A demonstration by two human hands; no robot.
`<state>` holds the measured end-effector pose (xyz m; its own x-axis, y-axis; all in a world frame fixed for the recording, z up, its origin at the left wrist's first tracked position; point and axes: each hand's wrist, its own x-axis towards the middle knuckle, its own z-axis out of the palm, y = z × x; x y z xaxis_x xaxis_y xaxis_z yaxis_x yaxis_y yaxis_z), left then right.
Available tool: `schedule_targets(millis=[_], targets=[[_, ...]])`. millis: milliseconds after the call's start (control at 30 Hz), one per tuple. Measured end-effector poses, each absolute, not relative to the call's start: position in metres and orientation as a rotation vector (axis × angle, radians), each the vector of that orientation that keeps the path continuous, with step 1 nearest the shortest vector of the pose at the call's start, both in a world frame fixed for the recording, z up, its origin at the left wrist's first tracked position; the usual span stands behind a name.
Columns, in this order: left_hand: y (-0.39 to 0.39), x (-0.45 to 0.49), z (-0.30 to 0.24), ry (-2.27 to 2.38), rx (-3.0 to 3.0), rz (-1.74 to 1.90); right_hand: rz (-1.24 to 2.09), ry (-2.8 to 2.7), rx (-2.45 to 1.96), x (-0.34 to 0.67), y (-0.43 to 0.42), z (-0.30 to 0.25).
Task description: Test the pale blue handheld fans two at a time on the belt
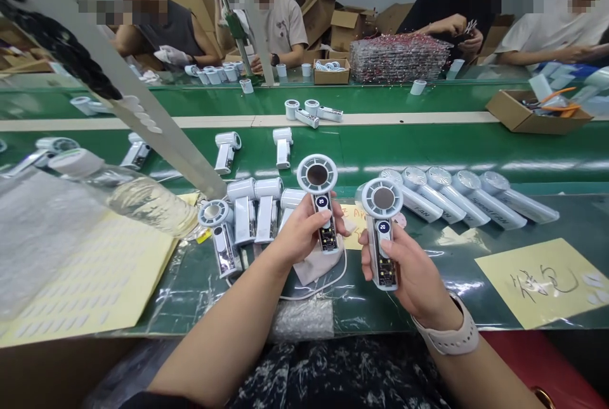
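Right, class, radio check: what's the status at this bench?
Left hand gripping white plastic handheld fan, circuit board exposed. Right hand gripping matching white fan. Clear plastic water bottle lying left of them.

A green conveyor belt [404, 158] carries rows of white handheld fans [471, 203] and yellow sheets [537, 282].

The left hand [304, 238] hides part of one fan [318, 177], the right hand [409, 266] part of a second fan [383, 200]; the writing [542, 282] on the yellow paper [566, 307] is too blurred to read.
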<state>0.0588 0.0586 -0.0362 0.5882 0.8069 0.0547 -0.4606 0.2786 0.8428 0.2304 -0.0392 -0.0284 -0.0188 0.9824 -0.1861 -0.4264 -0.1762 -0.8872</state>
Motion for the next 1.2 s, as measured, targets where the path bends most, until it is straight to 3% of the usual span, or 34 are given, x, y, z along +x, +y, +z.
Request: schedule_targets(millis=[1200], targets=[[0.0596, 0.0595, -0.0396, 0.572, 1.125, 0.844, 1.549, -0.687, -0.972, 0.2320, -0.0409, -0.0209]])
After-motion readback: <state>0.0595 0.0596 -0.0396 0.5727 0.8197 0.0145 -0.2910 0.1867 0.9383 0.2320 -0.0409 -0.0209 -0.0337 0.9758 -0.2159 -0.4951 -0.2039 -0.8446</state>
